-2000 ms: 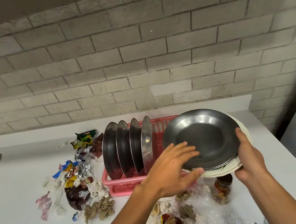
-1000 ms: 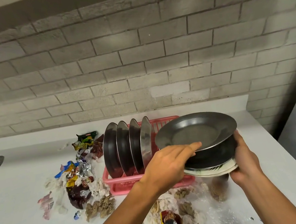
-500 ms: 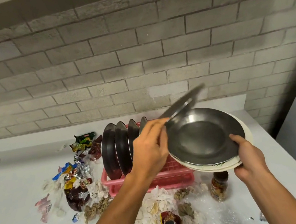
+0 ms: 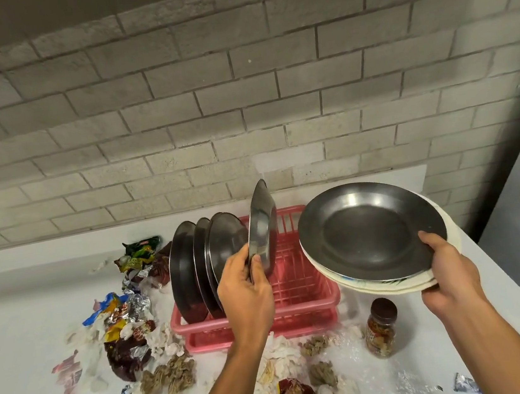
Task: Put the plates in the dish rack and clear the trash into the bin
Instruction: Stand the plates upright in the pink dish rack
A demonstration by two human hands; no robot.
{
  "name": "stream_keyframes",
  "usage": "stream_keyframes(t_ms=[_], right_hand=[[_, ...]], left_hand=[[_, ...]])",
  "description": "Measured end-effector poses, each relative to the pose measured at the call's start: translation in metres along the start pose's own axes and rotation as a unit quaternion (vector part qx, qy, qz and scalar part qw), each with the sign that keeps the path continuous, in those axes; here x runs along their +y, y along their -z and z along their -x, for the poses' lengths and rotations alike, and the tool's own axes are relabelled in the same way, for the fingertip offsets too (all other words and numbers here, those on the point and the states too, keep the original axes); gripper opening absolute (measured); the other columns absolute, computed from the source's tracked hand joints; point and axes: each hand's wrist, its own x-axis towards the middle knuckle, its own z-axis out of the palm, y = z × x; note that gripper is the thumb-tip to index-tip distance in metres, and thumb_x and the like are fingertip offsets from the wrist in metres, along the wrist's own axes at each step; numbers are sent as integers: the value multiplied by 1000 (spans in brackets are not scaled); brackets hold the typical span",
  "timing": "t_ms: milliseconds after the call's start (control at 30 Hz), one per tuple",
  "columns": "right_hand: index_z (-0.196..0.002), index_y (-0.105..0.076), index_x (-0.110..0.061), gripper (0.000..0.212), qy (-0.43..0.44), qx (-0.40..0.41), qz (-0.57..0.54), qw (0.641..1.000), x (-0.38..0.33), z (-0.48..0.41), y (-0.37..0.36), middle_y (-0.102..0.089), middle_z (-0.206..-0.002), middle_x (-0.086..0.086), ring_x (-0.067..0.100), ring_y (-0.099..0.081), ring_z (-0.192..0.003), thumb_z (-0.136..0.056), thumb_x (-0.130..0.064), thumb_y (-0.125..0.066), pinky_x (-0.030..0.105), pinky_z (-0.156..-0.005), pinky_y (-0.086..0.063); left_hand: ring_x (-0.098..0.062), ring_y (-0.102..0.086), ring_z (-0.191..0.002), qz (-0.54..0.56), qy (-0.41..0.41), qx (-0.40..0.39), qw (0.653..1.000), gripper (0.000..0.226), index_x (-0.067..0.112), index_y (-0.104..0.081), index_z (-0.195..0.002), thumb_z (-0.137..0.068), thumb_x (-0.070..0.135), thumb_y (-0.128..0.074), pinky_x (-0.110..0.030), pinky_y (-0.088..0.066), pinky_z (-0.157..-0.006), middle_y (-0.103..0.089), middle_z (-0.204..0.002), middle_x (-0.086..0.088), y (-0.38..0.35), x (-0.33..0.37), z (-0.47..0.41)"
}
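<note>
A pink dish rack point(image 4: 301, 294) stands on the white counter with several steel plates point(image 4: 185, 266) upright in its left half. My left hand point(image 4: 247, 284) grips one steel plate point(image 4: 262, 226) by its lower rim, held upright over the rack, just right of the standing plates. My right hand point(image 4: 450, 271) holds a stack of plates point(image 4: 369, 235) tilted above the rack's right end: a steel plate on top, white plates beneath. Wrappers and crumpled trash point(image 4: 123, 320) lie left of the rack, and more trash point(image 4: 308, 375) lies in front of it.
A small brown-lidded jar point(image 4: 382, 329) stands on the counter below the stack. Clear plastic film point(image 4: 391, 378) covers the front right of the counter. A brick wall runs behind. The counter's right edge drops off near my right forearm. No bin is in view.
My left hand lifted the top steel plate off the stack, turned it upright and carried it left over the rack. The stack in my right hand stayed roughly in place.
</note>
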Motion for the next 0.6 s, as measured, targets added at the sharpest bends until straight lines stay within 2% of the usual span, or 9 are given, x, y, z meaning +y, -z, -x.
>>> stream_keyframes(t_ms=[100,167,333,467,600], right_hand=[[-127,-65,-19,43,-3,0,1,1000,3,-3,0,-73,-113,6,29,-70,-100,-86,-24,-77,38,-71,-57],[-127,-65,-19,43,-4,-1,3,1000,4,-4,0,-73,-113,6,29,-70,-100,-86,-25,-76,38,-71,-57],[-127,-64,-20,42,-4,0,10,1000,4,-6,0,-72,-113,5,30,-69,-101,-87,-25,-76,38,-71,-57],[-123,-63,-22,37,-1,-2,16,1000,4,-7,0,-71,-111,5,30,-68,-100,-88,-26,-75,40,-71,-57],[-122,-63,-23,36,1,-5,23,1000,5,-7,1,-71,-108,4,29,-68,-98,-88,-27,-75,40,-70,-57]], left_hand=[[1,-65,-92,-17,17,-6,1000,28,20,-68,-125,-98,11,-61,-14,-49,-81,-65,-100,19,-6,-10,3],[0,-64,-85,-37,24,-7,999,26,20,-69,-122,-99,12,-61,-15,-51,-75,-64,-95,18,-8,-15,5],[2,-64,-86,-61,56,4,997,27,20,-67,-125,-99,14,-60,-12,-48,-75,-68,-101,14,-11,-29,6],[-7,-67,-87,-68,86,12,994,27,18,-66,-126,-100,15,-60,-30,-57,-83,-70,-101,9,-13,-37,4],[-10,-68,-93,-83,97,9,992,27,19,-65,-126,-101,20,-58,-35,-57,-88,-71,-104,9,-13,-45,1]])
